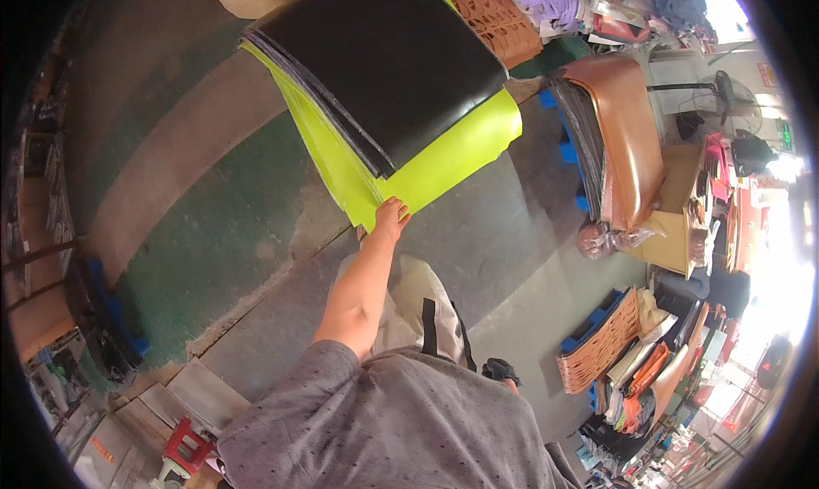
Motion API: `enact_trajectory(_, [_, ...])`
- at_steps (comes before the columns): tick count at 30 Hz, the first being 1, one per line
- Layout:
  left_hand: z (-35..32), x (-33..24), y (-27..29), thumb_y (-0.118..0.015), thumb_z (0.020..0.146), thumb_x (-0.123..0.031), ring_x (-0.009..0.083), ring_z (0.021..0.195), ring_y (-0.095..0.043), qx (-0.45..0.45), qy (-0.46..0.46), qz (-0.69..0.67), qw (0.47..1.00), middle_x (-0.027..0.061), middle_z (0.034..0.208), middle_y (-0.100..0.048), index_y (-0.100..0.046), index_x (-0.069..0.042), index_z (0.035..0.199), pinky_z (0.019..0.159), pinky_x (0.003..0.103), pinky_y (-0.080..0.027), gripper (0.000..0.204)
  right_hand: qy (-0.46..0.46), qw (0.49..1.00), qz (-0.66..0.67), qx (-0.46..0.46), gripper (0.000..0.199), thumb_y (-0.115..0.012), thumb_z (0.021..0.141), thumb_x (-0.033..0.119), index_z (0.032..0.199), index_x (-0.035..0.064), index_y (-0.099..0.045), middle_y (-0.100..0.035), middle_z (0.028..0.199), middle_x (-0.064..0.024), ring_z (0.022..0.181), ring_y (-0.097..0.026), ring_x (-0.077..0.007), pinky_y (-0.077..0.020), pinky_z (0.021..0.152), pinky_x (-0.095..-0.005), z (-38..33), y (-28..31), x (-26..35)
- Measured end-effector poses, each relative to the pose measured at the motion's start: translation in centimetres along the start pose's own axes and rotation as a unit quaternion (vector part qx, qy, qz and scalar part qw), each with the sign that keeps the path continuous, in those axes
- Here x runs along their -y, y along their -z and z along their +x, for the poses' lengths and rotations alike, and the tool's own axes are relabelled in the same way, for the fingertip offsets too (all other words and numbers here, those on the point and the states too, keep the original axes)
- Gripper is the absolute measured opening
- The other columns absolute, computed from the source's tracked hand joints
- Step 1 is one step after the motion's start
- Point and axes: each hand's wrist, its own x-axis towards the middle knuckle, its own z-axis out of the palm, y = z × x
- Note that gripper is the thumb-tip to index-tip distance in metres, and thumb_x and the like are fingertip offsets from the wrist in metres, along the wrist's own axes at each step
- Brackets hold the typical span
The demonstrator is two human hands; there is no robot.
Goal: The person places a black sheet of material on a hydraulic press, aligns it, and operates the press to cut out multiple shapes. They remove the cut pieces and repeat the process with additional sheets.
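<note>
Probably floppy, the lime sheets (best corner-held) seem pinched by the left hand, the right hand unreadable

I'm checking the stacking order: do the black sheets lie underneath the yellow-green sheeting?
No, the black sheets lie on top of the yellow-green sheeting, which sticks out beneath them.
</note>
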Motion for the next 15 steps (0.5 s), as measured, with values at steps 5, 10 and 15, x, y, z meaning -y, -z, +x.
enact_trajectory(5, [4.7, -1.8, -5.2, -0.058, 0.092, -0.02, 0.0251, 0.129, -0.04, -0.029, -0.006, -0.037, 0.999, 0.0028, 0.136, -0.045, -0.043, -0.013, 0.136, 0.095, 0.049, -0.042, 0.047, -0.004, 0.997, -0.076, 0.014, 0.025, -0.059, 0.087, 0.023, 0.11, 0.0149, -0.064, -0.066, 0.088, -0.0023, 0.073, -0.061, -0.0146, -0.0471, 0.058, -0.0315, 2.6, 0.5, 10.0])
enact_trajectory(10, [11.0, -2.6, -9.9, -0.074, 0.079, -0.031, 0.0393, 0.123, -0.046, -0.273, -0.181, 0.263, 0.907, 0.0271, 0.136, -0.042, -0.037, -0.002, 0.138, 0.103, 0.042, -0.041, 0.076, -0.001, 0.983, -0.178, 0.033, 0.028, -0.059, 0.089, 0.026, 0.112, 0.011, -0.063, -0.069, 0.092, -0.0032, 0.07, -0.062, -0.0147, -0.0457, 0.054, -0.0287, 7.8, 1.3, 23.0])
enact_trajectory(15, [13.4, -2.4, -9.7, -0.079, 0.071, -0.029, 0.0381, 0.11, -0.055, -0.336, -0.16, 0.196, 0.907, 0.0254, 0.118, -0.054, -0.049, 0.0, 0.126, 0.096, 0.041, -0.045, 0.069, 0.153, 0.983, -0.083, 0.06, 0.031, -0.061, 0.088, 0.023, 0.116, 0.0099, -0.061, -0.068, 0.096, -0.0056, 0.078, -0.064, -0.0183, -0.0497, 0.061, -0.0326, 9.1, 5.3, 35.2])
